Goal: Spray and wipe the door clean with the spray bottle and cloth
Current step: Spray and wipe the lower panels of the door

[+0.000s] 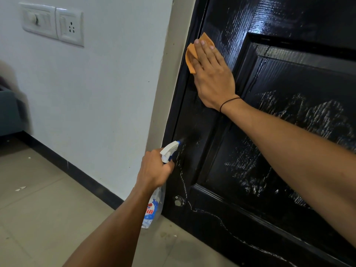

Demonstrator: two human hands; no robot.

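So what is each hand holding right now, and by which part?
The left hand grips the spray bottle at its neck under the trigger head. The right hand presses the orange cloth flat against the door.

The right hand [212, 74] is pressed flat at about one o'clock, fingers straight and together, pointed toward eleven, with a thin dark band worn at the wrist. Its bare forearm is extended in from four o'clock. The left hand [156, 168] is curled in a closed grip near six o'clock, its forearm raised from seven o'clock, knuckles turned upward.
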